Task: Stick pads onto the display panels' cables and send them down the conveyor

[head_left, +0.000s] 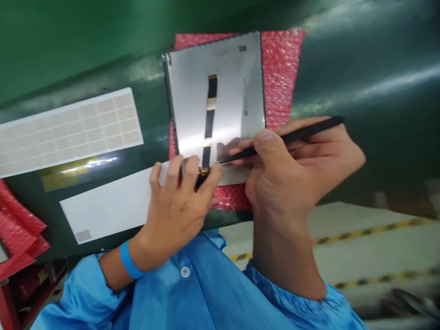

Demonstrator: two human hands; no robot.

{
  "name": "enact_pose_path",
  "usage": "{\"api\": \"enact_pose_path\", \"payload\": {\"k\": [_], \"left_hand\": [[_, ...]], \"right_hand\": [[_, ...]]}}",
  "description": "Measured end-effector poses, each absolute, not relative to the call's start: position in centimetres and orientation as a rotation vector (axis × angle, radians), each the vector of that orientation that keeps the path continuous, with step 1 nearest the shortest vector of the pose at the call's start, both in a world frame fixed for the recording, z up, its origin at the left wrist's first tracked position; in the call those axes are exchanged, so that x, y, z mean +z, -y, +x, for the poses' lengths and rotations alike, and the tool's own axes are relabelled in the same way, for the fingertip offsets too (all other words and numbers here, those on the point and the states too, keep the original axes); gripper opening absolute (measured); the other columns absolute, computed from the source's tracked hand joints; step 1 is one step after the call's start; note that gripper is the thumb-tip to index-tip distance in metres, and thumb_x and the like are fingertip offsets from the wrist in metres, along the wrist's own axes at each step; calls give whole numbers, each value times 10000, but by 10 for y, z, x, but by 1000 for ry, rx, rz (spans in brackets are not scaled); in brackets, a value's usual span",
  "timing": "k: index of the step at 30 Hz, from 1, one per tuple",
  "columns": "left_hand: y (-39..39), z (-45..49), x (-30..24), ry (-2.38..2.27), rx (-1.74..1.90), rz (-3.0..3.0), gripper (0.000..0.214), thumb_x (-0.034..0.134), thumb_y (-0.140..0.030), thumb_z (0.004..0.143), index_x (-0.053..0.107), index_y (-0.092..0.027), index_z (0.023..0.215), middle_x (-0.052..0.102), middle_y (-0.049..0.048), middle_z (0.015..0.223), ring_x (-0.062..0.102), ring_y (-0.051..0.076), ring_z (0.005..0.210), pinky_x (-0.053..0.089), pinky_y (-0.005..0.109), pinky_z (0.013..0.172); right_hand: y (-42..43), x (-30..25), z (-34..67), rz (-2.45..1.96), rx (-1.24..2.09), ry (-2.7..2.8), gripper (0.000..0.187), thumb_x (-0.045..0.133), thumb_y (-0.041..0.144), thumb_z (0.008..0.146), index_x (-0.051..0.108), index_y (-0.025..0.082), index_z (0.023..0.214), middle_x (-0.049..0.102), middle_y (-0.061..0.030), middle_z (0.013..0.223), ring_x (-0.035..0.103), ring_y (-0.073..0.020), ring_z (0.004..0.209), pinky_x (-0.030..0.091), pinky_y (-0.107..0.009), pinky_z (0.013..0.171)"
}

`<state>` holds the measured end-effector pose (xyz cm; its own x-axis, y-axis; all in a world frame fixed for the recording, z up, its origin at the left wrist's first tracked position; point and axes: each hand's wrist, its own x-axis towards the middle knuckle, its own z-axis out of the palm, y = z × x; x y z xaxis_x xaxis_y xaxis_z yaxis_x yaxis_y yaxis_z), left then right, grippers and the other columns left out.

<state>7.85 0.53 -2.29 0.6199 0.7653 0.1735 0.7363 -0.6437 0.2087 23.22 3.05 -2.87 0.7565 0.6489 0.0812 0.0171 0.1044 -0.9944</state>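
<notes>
A silver rectangular panel (227, 101) lies on a red bubble-wrap sheet (280, 68) on the green table. A dark flex strip (210, 119) runs down the panel's middle to a gold connector (204, 171) at its near edge. My left hand (178, 206) presses its fingers down on that near edge around the connector. My right hand (295, 169) is closed on black tweezers (292, 136), whose tip points at the panel right beside the connector.
A white sheet of small beige label squares (68, 128) lies at the left. Closer to me sits a plain white sheet (110, 206), with yellow tape (65, 172) between them. Red bubble wrap pieces (17, 238) pile at the far left. Floor with striped tape (360, 233) shows at right.
</notes>
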Motion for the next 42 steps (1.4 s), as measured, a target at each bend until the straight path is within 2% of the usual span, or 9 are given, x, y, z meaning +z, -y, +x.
{"api": "enact_pose_path", "payload": {"k": [5,10,14,20,24,27,31,35,42], "left_hand": [[5,70,-18,-1343,341,2776,490,712,-449,1051,653,-296,1513,605,112,1595,489,358,1485,362,596,1225],[-15,15,0,-989,448,2742,348,609,-515,1094,808,-233,1133,663,136,1542,562,359,1446,470,560,1166],[-68,-21,-5,-1397,522,2516,315,496,-257,1136,754,-163,1290,720,162,1449,634,327,1369,524,509,1110],[-116,-28,-29,-1412,495,2402,301,564,-146,1080,735,-195,1323,691,132,1527,576,343,1485,504,543,1163],[-95,-62,-1,-1392,942,2180,307,542,-154,1114,737,-228,1339,718,75,1506,671,240,1408,567,472,1167],[-50,-101,30,-1577,1181,2002,225,651,-142,1078,783,-245,1227,806,18,1302,763,185,1215,621,396,1089],[22,-140,33,-1710,689,2148,259,744,-131,1017,770,-208,1263,764,97,1388,710,265,1300,599,486,1133],[59,-155,8,-1581,265,2308,388,653,-160,1069,655,-161,1457,611,206,1609,532,371,1517,526,604,1184],[58,-162,4,-1472,150,2289,525,666,-256,1071,546,-195,1578,467,223,1731,418,394,1607,485,594,1187]], "right_hand": [[-33,-32,229,-1376,432,515,181,812,135,637,660,230,659,685,-3,572,680,-205,470,559,-279,384],[-38,-18,226,-1406,607,566,220,875,259,581,667,232,646,688,-6,550,669,-229,453,613,-362,420],[-65,-2,205,-1393,726,716,276,916,294,650,666,218,738,760,-19,663,742,-203,572,667,-329,551],[-108,-9,169,-1293,1016,893,387,970,424,719,648,240,830,774,15,716,781,-184,661,659,-282,594],[-88,-10,142,-1296,1098,861,288,943,360,781,694,236,852,790,7,748,792,-184,683,645,-262,584],[-60,-5,113,-1334,1183,837,231,932,305,805,716,229,841,794,13,762,802,-181,701,657,-261,608],[-24,-1,71,-1325,1386,918,207,947,256,807,744,237,841,816,7,809,800,-166,704,666,-253,647],[2,-6,48,-1309,1458,1060,183,931,260,837,748,257,829,799,18,793,773,-164,681,654,-270,620],[14,-13,46,-1376,1350,1228,212,962,347,829,761,281,843,783,28,792,734,-169,666,629,-299,603]]}}
